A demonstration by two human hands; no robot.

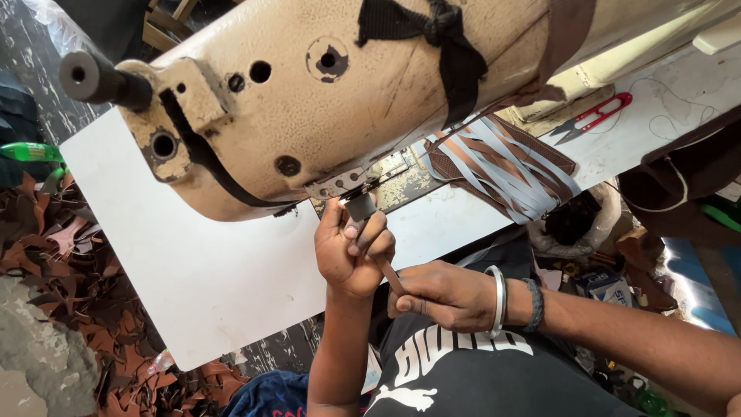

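The left hand (351, 251) is curled shut, pinching the upper end of a narrow brown leather strip (391, 276) right under the presser-foot area (360, 202) of the cream sewing machine (324, 93). The right hand (451, 297), wearing a metal bangle (500, 300) and a dark braided band (535, 303), is closed around the strip's lower end at about five o'clock from the left. The strip runs taut between them, its top at the machine's foot and its tail hidden in the right fist. The chief risk, as I judge it, is to the left fingertips: they sit just beside the foot, and if the machine runs while they are this close, the needle could catch them. I cannot tell where the needle stands. Uneven pull between the two hands could also skew the narrow strip so a seam wanders off its edge, or it could slip out of the pinch. At two o'clock a bundle of cut grey and brown strips (502, 166) lies on the white bench (224, 278), and the red thread snips (594, 117) lie beyond it; a dragged sleeve or elbow could knock either off onto the leather scraps (62, 255) on the floor.
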